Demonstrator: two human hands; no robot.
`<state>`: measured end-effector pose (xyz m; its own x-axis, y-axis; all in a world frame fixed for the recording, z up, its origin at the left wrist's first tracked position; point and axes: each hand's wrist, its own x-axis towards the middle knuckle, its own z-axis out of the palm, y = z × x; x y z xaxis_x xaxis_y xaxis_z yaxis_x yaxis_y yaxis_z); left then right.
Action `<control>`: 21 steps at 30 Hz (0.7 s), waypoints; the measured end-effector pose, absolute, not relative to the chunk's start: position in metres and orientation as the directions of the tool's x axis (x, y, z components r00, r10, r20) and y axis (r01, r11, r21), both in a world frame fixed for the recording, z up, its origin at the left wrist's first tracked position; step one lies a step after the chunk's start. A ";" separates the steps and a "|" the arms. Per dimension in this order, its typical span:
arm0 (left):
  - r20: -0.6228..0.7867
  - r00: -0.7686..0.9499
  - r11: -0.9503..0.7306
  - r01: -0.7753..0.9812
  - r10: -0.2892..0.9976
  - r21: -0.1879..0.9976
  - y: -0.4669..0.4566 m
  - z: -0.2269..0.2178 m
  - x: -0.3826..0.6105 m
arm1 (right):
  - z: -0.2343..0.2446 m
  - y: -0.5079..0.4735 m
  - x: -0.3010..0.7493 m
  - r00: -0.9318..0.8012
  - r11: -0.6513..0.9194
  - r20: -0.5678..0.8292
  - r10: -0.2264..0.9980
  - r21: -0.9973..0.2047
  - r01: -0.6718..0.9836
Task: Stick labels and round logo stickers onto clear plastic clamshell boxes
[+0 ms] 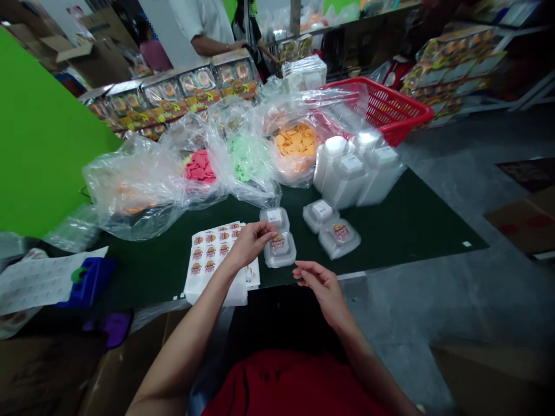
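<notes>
My left hand (pixel 249 245) pinches the edge of a small burger sticker (pixel 278 241) over the lid of an opened clear plastic clamshell box (pixel 280 260). Its other half, with a white label (pixel 274 216), lies behind. My right hand (pixel 319 284) hovers just right of that box near the table's front edge, fingers loosely bent and apart, holding nothing visible. Beside my left hand lie sheets of burger stickers (pixel 210 268). Farther right rests another opened clamshell box (pixel 347 245), a burger sticker on one half and a white label on the other.
Stacks of clear boxes (pixel 347 179) stand at the back right of the green table (pixel 416 231). Plastic bags hold orange (pixel 297 141), green (pixel 243 159) and pink pieces (pixel 200 166). A red basket (pixel 399 112), packaged toy sets (pixel 199 86) and a blue tape dispenser (pixel 89 283) surround them. People stand behind.
</notes>
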<state>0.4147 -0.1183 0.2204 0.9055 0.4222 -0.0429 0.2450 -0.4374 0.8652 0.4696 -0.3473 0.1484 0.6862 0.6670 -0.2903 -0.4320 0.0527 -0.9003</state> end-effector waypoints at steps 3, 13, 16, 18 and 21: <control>-0.048 0.905 -0.439 0.251 0.424 0.863 -0.116 0.219 0.415 | 0.149 -0.345 0.470 0.686 0.048 -0.293 0.666 -0.901 -0.431; -0.042 0.901 -0.425 0.245 0.432 0.872 -0.117 0.209 0.416 | 0.154 -0.330 0.471 0.756 0.061 -0.076 0.650 -0.987 -0.151; -0.026 0.894 -0.435 0.243 0.447 0.867 -0.118 0.208 0.416 | 0.163 -0.320 0.474 0.741 0.023 0.125 0.659 -0.989 0.147; -0.021 0.891 -0.448 0.248 0.453 0.859 -0.119 0.207 0.416 | 0.167 -0.313 0.475 0.723 0.006 0.197 0.662 -0.966 0.258; -0.019 0.892 -0.453 0.248 0.452 0.857 -0.118 0.206 0.416 | 0.167 -0.307 0.476 0.734 0.001 0.205 0.647 -0.963 0.268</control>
